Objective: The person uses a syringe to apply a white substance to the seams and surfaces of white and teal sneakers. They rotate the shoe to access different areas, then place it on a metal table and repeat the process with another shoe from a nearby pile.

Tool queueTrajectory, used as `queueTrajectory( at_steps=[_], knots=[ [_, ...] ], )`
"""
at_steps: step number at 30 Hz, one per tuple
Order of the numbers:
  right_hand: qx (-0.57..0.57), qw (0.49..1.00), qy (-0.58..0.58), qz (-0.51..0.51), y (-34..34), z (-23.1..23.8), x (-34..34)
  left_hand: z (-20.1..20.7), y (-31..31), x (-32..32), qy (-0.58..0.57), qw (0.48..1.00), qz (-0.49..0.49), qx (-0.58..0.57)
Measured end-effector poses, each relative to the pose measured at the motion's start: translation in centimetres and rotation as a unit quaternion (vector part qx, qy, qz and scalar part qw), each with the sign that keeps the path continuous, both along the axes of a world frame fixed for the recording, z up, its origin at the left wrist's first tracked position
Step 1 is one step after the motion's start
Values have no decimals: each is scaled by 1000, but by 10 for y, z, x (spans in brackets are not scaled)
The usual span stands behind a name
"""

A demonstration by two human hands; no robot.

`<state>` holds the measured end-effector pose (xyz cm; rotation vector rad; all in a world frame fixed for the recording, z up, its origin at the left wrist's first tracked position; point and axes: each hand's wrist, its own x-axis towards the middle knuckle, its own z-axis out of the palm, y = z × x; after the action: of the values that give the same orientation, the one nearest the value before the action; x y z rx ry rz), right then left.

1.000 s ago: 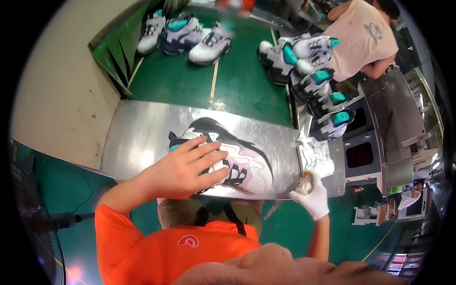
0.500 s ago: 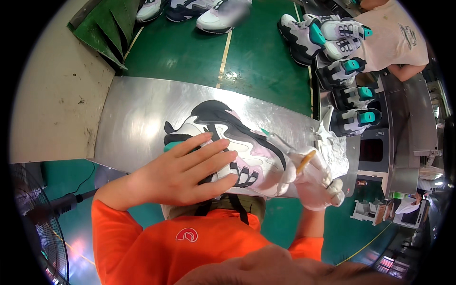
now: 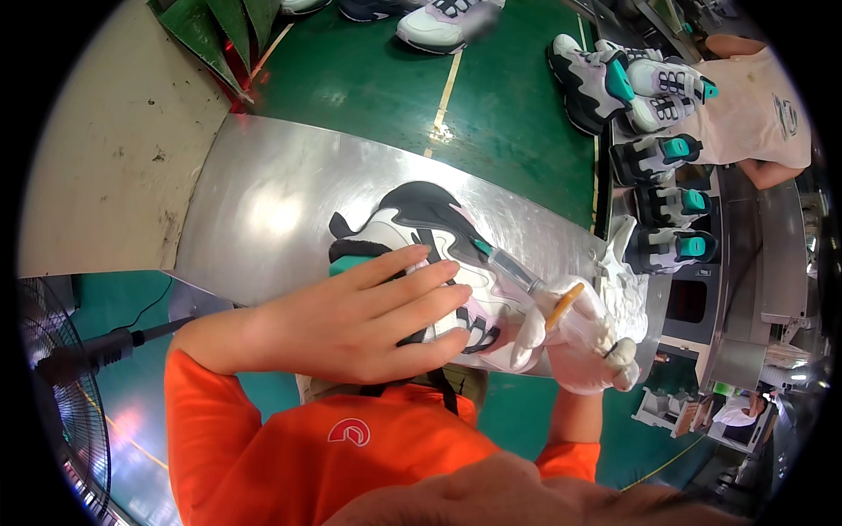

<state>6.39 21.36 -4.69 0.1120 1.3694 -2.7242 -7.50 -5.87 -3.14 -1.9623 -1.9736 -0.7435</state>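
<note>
A white, black and pale pink sneaker [image 3: 487, 276] lies on its side on the metal worktop [image 3: 254, 193], its black sole edge away from me. My bare left hand [image 3: 377, 316] rests flat over the upper and laces, fingers stretched and slightly apart. In a white glove, my right hand [image 3: 574, 337] closes around a slim tool [image 3: 513, 269] with a clear barrel and a teal tip. That tip touches or nearly touches the black edge of the sole. An orange stick [image 3: 564, 305] also shows between the gloved fingers; I cannot tell whether it belongs to the tool.
A crumpled white cloth [image 3: 624, 285] lies right of my gloved hand. Beyond the worktop is a green surface [image 3: 368, 96] with sneakers [image 3: 438, 26] at its far side. Several more sneakers [image 3: 674, 250] line the right, near a co-worker [image 3: 754, 110]. A fan [image 3: 66, 394] stands at left.
The view has shifted a little, so the scene sits differently in the picture. The tool's tip has moved along the sole edge toward my left hand, which stays on the sneaker.
</note>
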Motion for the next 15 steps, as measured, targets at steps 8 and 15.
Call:
queueTrajectory(
  at_steps=[8,15],
  knots=[
    [-3,1000,0,10,2,-1,0,1,1,-1,2,1000,-5,1],
    [12,1000,-19,13,9,1,3,2,1,1,-3,1000,-4,-5]
  ],
)
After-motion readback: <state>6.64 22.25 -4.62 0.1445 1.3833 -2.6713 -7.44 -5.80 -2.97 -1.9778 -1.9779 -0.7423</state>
